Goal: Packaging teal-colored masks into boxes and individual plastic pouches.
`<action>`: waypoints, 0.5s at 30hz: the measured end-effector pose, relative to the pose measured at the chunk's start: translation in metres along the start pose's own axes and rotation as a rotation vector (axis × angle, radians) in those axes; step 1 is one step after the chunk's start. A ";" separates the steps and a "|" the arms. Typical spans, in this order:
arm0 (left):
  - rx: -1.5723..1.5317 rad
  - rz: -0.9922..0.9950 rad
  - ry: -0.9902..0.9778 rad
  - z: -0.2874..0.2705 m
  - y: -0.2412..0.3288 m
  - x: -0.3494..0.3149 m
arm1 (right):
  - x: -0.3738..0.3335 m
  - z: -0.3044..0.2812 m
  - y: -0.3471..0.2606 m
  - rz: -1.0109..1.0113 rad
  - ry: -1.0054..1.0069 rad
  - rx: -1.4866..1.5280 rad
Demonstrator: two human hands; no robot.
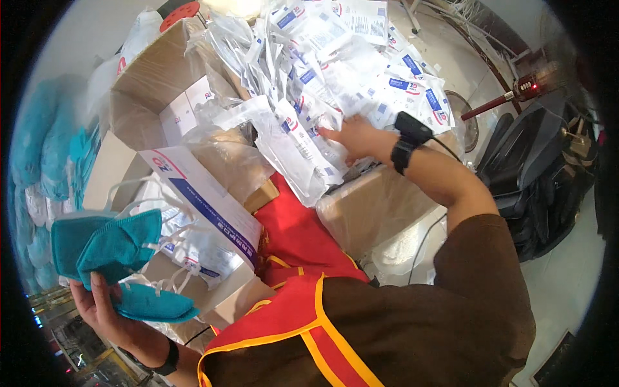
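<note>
1. The left hand (97,302) was clamped on teal masks (126,242), beside an open printed carton (209,209).
2. The right hand (364,138) rested on white packets (335,74); its grip could not be told.
3. Risk: pulling one packet could have made the loose heap slide; swinging the masks inward could have caught the carton's edge.
4. The packets lay heaped over a plastic-wrapped box (371,209); a black chair (532,155) stood right, on pale flooring (567,290).

Masks (132,244) look like matt cloth, packets (329,74) like smooth, glossy plastic.
</note>
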State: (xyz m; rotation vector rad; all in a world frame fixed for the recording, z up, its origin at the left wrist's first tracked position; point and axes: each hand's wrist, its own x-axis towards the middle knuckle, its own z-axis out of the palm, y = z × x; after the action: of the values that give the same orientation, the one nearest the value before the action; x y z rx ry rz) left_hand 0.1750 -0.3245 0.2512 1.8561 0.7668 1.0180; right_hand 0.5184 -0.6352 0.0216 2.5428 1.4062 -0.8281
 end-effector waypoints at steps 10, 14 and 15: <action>0.111 -0.094 -0.041 0.001 -0.012 0.030 | 0.168 0.090 0.051 0.076 0.259 0.068; 0.170 -0.057 0.071 0.023 -0.017 0.040 | 0.241 0.118 0.075 0.320 0.550 0.680; 0.150 -0.012 0.078 0.022 -0.018 0.043 | 0.247 0.121 0.076 0.309 0.545 0.609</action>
State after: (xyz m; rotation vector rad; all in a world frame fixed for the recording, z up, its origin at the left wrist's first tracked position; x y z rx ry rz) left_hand 0.2129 -0.2905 0.2429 1.9454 0.9217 1.0547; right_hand 0.6347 -0.5362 -0.2192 3.5414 0.8860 -0.5938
